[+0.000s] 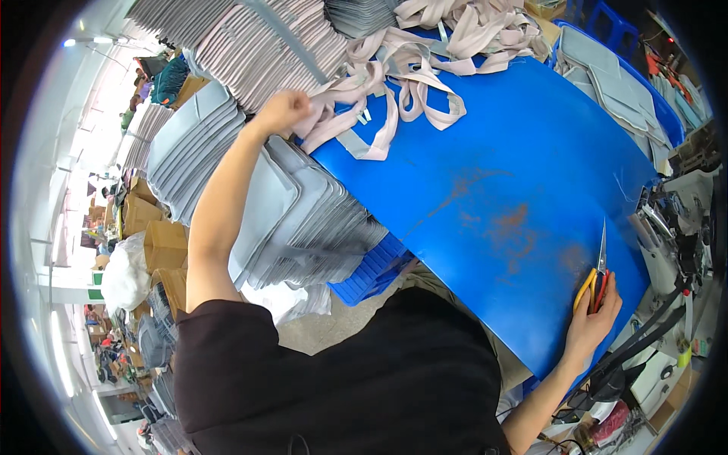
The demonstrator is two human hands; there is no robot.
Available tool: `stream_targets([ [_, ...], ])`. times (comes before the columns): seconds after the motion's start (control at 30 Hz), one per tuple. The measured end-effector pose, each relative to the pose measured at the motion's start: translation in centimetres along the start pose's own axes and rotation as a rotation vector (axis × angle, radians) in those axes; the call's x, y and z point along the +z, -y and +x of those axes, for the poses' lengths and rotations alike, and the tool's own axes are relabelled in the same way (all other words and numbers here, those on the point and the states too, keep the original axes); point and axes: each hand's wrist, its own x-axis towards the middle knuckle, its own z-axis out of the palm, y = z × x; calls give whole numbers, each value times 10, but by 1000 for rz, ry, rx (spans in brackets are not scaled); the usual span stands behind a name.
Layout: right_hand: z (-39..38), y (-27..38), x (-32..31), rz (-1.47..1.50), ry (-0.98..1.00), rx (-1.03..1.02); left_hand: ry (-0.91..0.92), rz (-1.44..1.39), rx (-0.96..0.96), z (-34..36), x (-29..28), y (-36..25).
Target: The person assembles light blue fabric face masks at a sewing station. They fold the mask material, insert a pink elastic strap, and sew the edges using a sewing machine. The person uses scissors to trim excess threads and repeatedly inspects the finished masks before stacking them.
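On the left, my left hand is closed at the end of a bunch of pale pink fabric strips, its fingertips pinching the strip edge. Loops of these strips lie tangled along the far edge of the blue table. At the table's right side my right hand is closed around the handles of a pair of scissors with yellow and red grips. The blades are together and point away from me, low over the tabletop.
Stacks of grey padded panels stand left of the table, with pink-edged stacks behind. A blue crate sits below them. A sewing machine borders the table's right, and a blue bin of grey panels stands at far right.
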Motion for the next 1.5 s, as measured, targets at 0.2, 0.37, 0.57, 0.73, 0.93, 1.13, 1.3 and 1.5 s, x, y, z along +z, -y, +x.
stream_targets([
  [0.2, 3, 4, -3, -31, -34, -73, -135, -553, 328, 16, -103, -141],
  [0.37, 24, 91, -15, 314, -68, -197, 134, -316, 899, 7, -91, -284],
  [0.57, 25, 170, 14, 823, 337, -259, 288, -114, 1283, -26, -18, -378],
  [0.73, 10, 162, 19, 1191, 342, -16, 36, 40, 918, 34, -62, -333],
  [0.93, -10, 129, 16, 1227, 314, 197, -993, 609, 248, 109, -260, -185],
  [1.13, -15, 108, 5, 1422, 364, 453, -813, 793, -346, 41, -407, -44],
  [1.3, -7, 135, 17, 1270, 268, 355, -993, 983, -95, -21, -367, -145],
  [1.5, 19, 187, 33, 1420, 318, 154, -297, 678, 659, -72, -83, -323],
])
